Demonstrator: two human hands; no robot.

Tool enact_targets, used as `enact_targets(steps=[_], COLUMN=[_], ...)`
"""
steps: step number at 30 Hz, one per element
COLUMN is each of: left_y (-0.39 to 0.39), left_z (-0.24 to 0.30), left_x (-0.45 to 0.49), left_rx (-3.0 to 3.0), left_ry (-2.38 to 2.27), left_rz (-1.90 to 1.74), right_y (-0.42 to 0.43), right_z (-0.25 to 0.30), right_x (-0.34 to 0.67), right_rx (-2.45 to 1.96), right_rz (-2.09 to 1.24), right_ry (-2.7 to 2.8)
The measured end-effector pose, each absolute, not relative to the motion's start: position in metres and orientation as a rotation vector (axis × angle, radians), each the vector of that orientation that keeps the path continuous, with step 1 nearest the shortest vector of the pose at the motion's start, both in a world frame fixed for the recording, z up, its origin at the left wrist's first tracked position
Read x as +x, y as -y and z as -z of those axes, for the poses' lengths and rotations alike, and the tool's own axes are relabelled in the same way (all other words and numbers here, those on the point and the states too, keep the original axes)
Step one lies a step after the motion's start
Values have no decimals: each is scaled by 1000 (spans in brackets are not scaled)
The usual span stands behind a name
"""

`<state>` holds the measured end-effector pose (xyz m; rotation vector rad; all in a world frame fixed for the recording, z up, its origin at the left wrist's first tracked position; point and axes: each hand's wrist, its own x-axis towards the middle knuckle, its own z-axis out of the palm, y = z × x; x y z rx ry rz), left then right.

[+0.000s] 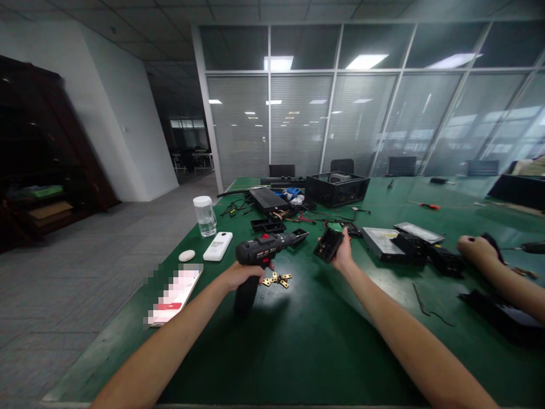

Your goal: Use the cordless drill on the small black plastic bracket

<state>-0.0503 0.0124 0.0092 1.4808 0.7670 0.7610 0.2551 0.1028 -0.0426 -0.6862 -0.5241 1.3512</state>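
Note:
My left hand (242, 276) is wrapped round the grip of a black cordless drill (259, 250) with red details. The drill points right, over the table. In my right hand (344, 253) is a small black plastic housing (328, 245), tilted so its hollow side shows; small brass-coloured bits are visible inside. Between my hands, a loose group of small brass-coloured metal pieces (279, 279) lies on the green table (298, 352). Just beyond the drill lie black open trays (267, 225), and another black tray (299, 236) sits near the drill's tip.
A water bottle (205, 217), white power bank (218, 246) and white oval object (187, 255) stand at left. Cables and a black metal case (338, 190) lie at the back. Drives (392, 245) sit to the right. At far right, a co-worker's hand (477, 251) holds something black.

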Motion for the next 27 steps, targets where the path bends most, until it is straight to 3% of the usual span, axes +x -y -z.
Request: enact_targets(steps=[27], left_y=[3], left_z=[-10], left_x=[-15], left_rx=[1587], left_ry=[-986], left_rz=[-706], right_y=[-140], right_z=[36], right_x=[232], right_rx=[-593], right_rz=[-1398], right_ry=[640])
